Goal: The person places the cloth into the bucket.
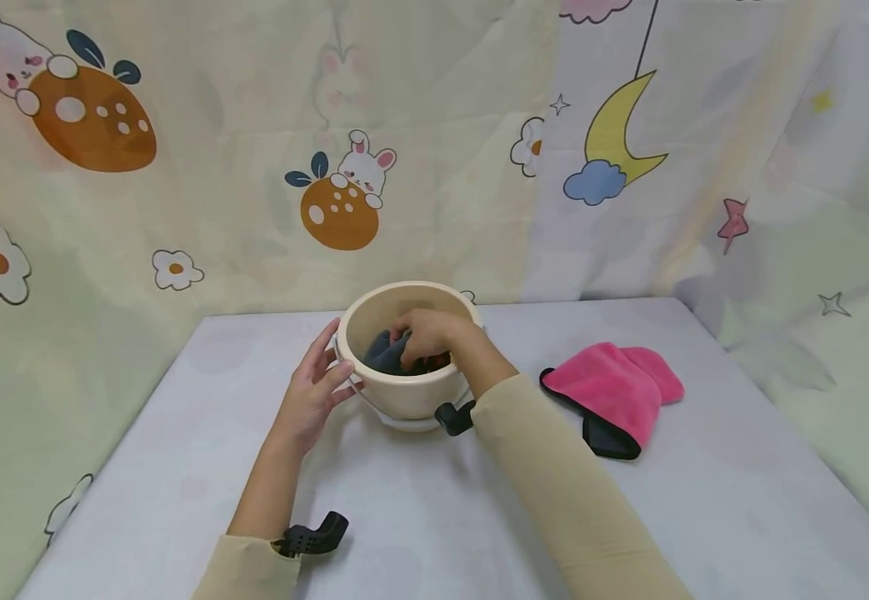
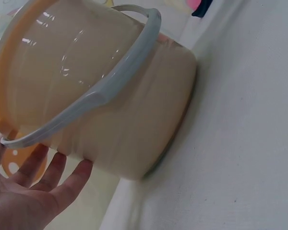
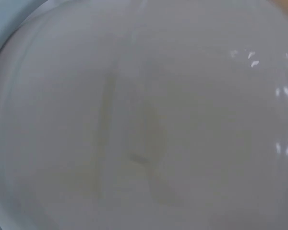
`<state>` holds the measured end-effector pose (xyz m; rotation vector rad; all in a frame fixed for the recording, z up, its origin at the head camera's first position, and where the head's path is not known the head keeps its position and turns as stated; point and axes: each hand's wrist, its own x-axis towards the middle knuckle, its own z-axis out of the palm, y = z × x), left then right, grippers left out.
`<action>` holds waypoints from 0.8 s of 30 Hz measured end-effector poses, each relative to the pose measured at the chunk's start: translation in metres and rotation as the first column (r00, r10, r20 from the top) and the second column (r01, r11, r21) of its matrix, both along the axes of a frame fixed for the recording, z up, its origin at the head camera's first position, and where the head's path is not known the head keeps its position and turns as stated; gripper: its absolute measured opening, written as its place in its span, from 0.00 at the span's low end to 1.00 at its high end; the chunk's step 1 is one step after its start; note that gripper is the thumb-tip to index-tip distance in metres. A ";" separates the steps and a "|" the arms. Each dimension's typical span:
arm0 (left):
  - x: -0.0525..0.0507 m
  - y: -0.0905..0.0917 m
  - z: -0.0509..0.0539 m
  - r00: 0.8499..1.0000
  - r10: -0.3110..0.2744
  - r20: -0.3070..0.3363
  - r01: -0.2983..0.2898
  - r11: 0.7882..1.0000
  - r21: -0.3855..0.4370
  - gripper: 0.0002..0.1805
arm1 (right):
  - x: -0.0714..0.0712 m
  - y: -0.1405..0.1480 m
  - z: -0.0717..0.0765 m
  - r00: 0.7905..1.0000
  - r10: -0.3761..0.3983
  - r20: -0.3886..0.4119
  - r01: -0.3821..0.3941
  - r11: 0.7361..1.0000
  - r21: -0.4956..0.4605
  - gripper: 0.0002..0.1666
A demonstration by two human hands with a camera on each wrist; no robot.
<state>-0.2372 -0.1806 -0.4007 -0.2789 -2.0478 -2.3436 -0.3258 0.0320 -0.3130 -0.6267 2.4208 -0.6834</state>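
Note:
A cream bucket (image 1: 413,392) with a pale grey handle (image 2: 120,79) stands near the far edge of the table. My left hand (image 1: 312,392) rests against the left side of the bucket, its fingers fairly straight and its thumb by the rim. My right hand (image 1: 428,337) reaches down inside over the right rim, fingers curled on a dark blue-grey cloth (image 1: 383,354). Something darker and reddish-brown lies below that hand, mostly hidden. In the right wrist view the bucket's wall (image 3: 182,120) fills nearly everything, and the hand does not show.
To the right of the bucket lies a folded pink cloth (image 1: 614,387) with black edging and a black patch. The white table (image 1: 404,517) ends just behind the bucket, where a printed curtain (image 1: 441,167) hangs. Black wrist mounts stick out from both sleeves.

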 end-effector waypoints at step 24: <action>0.000 0.001 -0.001 1.000 0.000 -0.006 0.000 1.000 -0.009 0.38 | 0.005 0.001 0.006 0.988 0.028 -0.149 -0.014 0.996 0.093 0.24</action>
